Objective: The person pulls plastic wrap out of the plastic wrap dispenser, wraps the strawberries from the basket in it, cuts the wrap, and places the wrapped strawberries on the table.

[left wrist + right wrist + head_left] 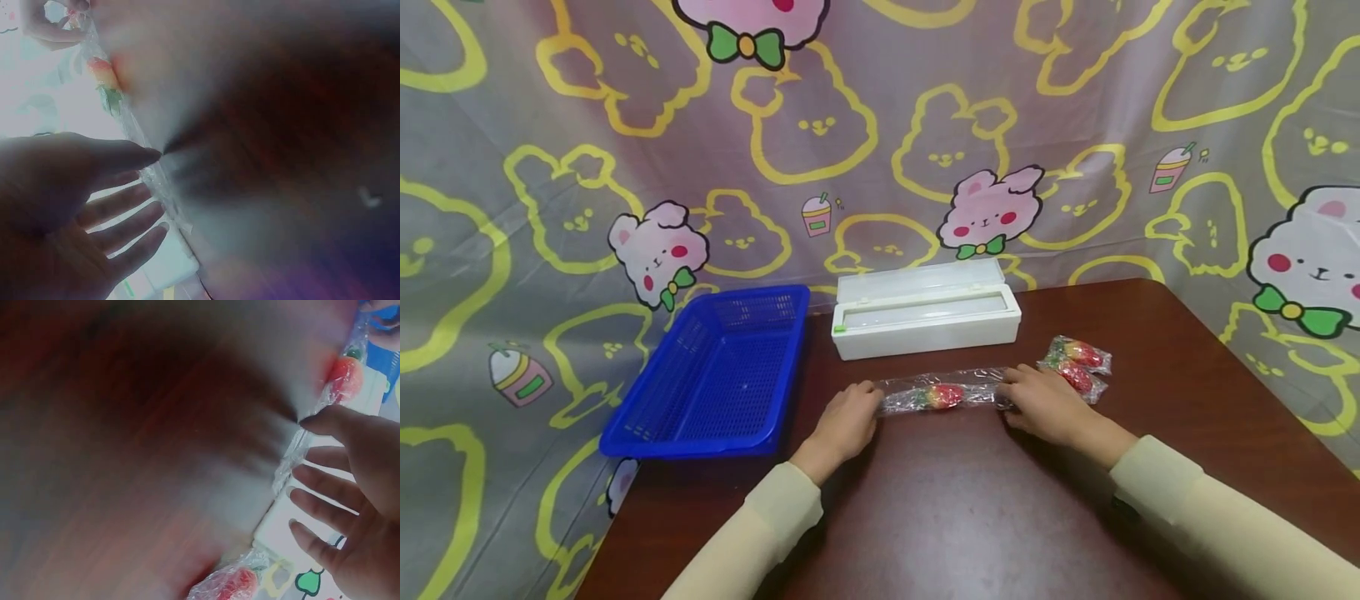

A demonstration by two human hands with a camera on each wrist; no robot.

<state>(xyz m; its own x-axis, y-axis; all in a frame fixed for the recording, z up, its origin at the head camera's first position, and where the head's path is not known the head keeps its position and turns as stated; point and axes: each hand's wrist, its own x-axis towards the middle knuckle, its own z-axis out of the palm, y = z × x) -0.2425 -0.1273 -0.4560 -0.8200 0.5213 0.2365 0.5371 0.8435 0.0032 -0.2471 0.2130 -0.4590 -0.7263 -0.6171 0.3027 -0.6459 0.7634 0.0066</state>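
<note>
A red strawberry-like fruit (945,396), yellowish near its green top, lies in a long strip of clear plastic wrap (904,385) on the table. At the strip's left end, my left hand (847,417) pinches the wrap between thumb and fingers; the left wrist view shows the thumb (134,152) against the film. My right hand (1048,406) pinches the other end, its thumb (325,420) on the wrap in the right wrist view. Just beyond the right hand lie two wrapped fruits of the same kind (1086,353), partly behind that hand.
A white wrap dispenser box (928,340) with its clear lid (921,281) raised stands behind the strip. To the left is a blue plastic basket (782,383). The brown table (970,517) meets a patterned curtain (887,125) at the back and sides.
</note>
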